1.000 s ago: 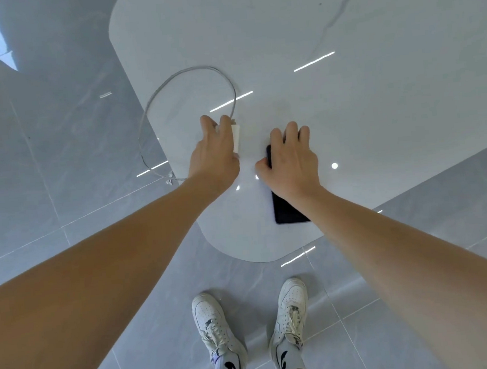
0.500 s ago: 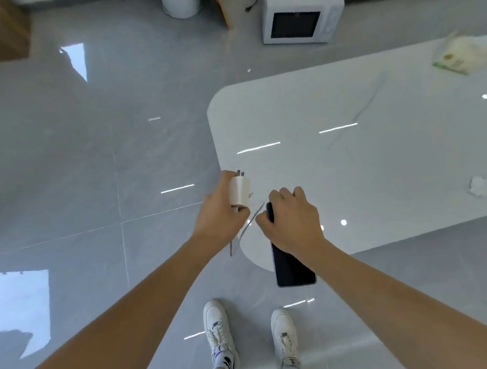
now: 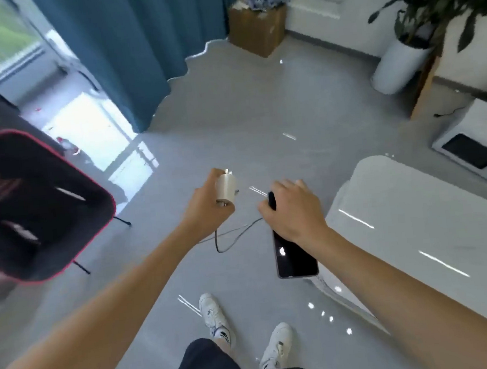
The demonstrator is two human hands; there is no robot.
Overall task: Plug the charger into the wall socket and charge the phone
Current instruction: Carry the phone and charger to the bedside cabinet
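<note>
We hold the white charger (image 3: 226, 188) in our left hand (image 3: 209, 206), fingers wrapped around its body, with the metal prongs sticking up and away from us at its top end. A thin grey cable (image 3: 235, 238) leaves the lower end of the charger, droops in a loop below the left wrist and rises again toward our right hand (image 3: 293, 211). That hand is clamped around the upper end of the black phone (image 3: 294, 256), whose dark screen faces up at us and whose lower end hangs free below the palm; where the cable ends behind the fingers we cannot tell. Both things are held in the air above the grey tiled floor (image 3: 231, 120), well off any surface. Just to the right of the phone lies the rounded corner of the glossy white tabletop (image 3: 416, 222), with strips of light mirrored in it. Below the hands we see our two white sneakers (image 3: 217, 316) on the floor and the dark shorts at the bottom edge. Farther out stand a black chair with a red trim (image 3: 32, 208) on the left, a teal curtain (image 3: 136, 46) beside a bright glass door, a cardboard box (image 3: 256, 30) against the far wall, a potted plant in a white pot (image 3: 396, 65), and a white microwave (image 3: 480, 146) set on the floor at the right.
</note>
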